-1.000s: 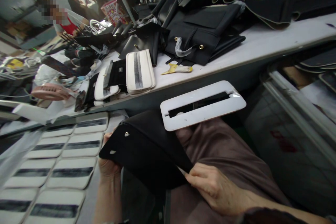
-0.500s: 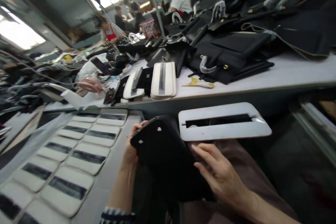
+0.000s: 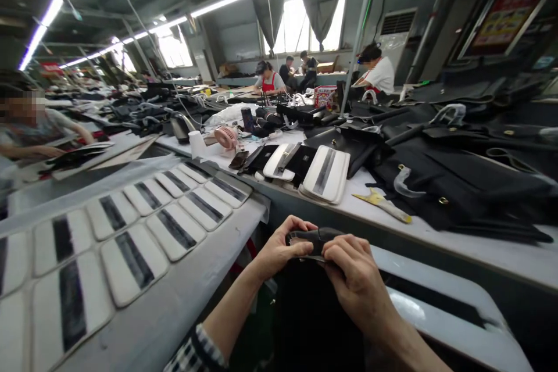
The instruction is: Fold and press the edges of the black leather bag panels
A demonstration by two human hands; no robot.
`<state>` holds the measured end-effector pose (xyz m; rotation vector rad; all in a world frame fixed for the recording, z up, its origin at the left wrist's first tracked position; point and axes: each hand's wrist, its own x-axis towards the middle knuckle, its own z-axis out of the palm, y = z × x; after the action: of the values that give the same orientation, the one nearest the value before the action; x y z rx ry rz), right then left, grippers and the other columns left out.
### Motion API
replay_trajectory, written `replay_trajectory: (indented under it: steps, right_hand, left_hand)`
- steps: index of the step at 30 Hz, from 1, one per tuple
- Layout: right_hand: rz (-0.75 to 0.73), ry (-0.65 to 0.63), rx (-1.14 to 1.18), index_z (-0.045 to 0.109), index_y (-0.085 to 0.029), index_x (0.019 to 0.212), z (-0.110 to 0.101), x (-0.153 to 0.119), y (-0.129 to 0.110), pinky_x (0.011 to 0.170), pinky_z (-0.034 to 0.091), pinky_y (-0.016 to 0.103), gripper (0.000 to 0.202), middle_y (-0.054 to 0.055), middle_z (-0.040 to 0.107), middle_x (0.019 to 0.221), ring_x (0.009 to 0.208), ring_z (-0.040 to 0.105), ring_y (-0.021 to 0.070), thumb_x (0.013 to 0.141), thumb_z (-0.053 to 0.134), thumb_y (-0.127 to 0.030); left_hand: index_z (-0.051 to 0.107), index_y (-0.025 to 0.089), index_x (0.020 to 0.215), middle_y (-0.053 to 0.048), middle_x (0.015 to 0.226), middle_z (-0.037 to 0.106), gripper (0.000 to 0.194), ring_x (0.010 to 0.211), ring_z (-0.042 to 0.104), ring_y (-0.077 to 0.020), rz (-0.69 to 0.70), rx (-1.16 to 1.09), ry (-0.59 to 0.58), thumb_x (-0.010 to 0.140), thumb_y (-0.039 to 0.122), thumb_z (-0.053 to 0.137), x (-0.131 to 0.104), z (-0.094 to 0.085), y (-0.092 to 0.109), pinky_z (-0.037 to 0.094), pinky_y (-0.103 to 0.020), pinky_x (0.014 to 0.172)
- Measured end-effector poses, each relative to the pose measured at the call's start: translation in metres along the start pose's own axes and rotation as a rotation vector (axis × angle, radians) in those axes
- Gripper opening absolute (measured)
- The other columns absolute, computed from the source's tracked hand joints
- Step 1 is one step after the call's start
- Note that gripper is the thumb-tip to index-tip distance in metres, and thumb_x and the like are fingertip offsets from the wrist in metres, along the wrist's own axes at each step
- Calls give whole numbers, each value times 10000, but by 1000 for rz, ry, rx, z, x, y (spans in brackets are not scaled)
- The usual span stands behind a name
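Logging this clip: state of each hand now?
Left hand: closed on the folded black leather piece.
Right hand: closed on the same piece.

Single head-worn camera, facing forward and slightly down: close to the left hand point(image 3: 279, 250) and right hand point(image 3: 355, 282), with the desk point(image 3: 436, 238) beyond; far workshop detail is probably distorted

Hemmed in ahead of both hands by the bench edge point(image 3: 331, 218), with a stack of white templates point(image 3: 326, 174) and a yellow tool point(image 3: 383, 202) just beyond. Blocked left by the table point(image 3: 183, 296) covered in rows of white templates point(image 3: 131, 238). Blocked right by a white slotted template point(image 3: 440, 308). Open only above and toward the body
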<state>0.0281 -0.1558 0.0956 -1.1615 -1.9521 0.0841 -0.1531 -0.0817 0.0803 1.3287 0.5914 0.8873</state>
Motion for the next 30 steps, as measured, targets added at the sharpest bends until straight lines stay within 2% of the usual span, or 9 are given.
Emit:
replay_trajectory:
  steps: [3,6,9,14,18,23,25,26,30]
  right_hand:
    - [1,-98,35,477,-187,777,-3,3,0,729,334,355,202,2,565,774,766,484,174,913,498,-40]
    - [76,-125,14,553,-188,890,-2,7,4,738,332,353,177,6,602,829,812,502,188,862,591,-18]
    - [85,-93,7,626,-216,980,3,6,8,763,347,364,216,13,632,876,843,523,198,863,616,-34]
    - [43,35,-12,664,-220,942,16,-5,10,778,381,376,218,30,639,877,851,526,202,893,559,-35]
    - [17,5,-63,657,-196,903,18,-5,15,746,378,366,198,35,636,815,819,511,197,907,534,-41]
    - [-33,34,-109,658,-187,912,19,-1,14,741,381,356,203,40,625,790,809,510,196,920,507,-51]
    - [-46,31,-143,655,-189,903,21,-13,6,749,400,372,237,53,614,773,796,511,208,934,457,-64]
    - [-73,-13,-134,656,-202,910,22,-24,0,754,416,381,256,57,607,763,782,513,213,944,431,-84]
    - [-222,-281,-19,653,-319,876,23,-83,-24,655,478,334,243,16,566,664,645,509,199,968,452,-218]
  left_hand:
    - [617,223,1090,-50,1099,649,381,972,592,-194,-13,110,-12,762,328,780,3,-3,1,435,-295,858]
    - [658,213,1110,-35,987,664,392,869,592,-170,-42,155,-31,762,347,778,8,-4,1,441,-272,789]
    - [683,215,1118,-34,965,686,416,841,602,-165,-84,125,-44,743,356,794,13,-5,-1,451,-270,781]
    - [691,228,1175,-43,971,730,498,817,635,-173,-151,126,-58,712,363,816,19,-7,-9,469,-281,768]
    - [688,208,1195,-72,1027,745,554,886,674,-208,-196,98,-50,684,363,833,26,-10,-13,500,-318,848]
    - [696,179,1185,-86,991,755,563,839,695,-224,-202,159,-69,683,402,822,37,-8,-13,536,-338,804]
    - [704,181,1173,-74,961,761,556,831,697,-228,-188,207,-73,668,377,830,37,-7,-15,545,-333,795]
    - [705,186,1173,-68,964,762,547,846,698,-232,-175,231,-65,670,366,826,37,-7,-16,549,-332,802]
    - [704,194,1174,-70,1124,728,467,1042,661,-251,-90,339,41,735,342,765,35,-12,-32,496,-346,969]
